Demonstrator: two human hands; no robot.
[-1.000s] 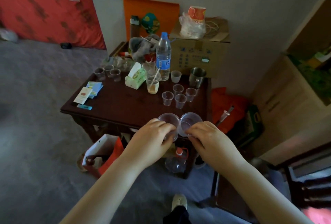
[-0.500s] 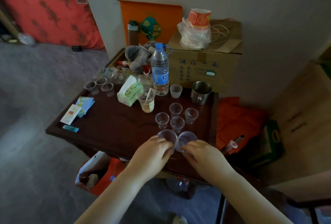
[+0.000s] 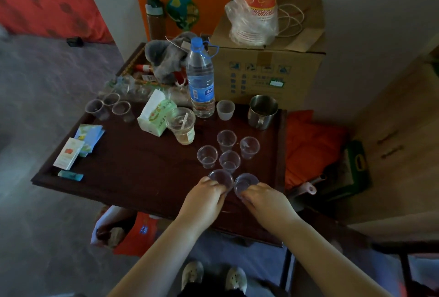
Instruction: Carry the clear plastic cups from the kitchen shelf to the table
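My left hand (image 3: 204, 198) grips a clear plastic cup (image 3: 221, 178) and my right hand (image 3: 267, 198) grips a second clear cup (image 3: 245, 182). Both cups are upright and low over the dark wooden table (image 3: 133, 178), side by side near its right front part. I cannot tell whether their bases touch the wood. Just beyond them stands a cluster of several clear cups (image 3: 228, 152). Three more clear cups (image 3: 109, 106) stand at the table's far left corner.
On the table are a water bottle (image 3: 200, 78), a drink cup with a straw (image 3: 181, 125), a tissue pack (image 3: 155, 114), a metal mug (image 3: 262, 111), a frosted cup (image 3: 225, 109) and small packets (image 3: 78, 147). A cardboard box (image 3: 268, 68) with paper cups stands behind.
Both hands have carried the two cups forward, from the table's front edge to a spot just in front of the cluster. The view has come closer over the table.
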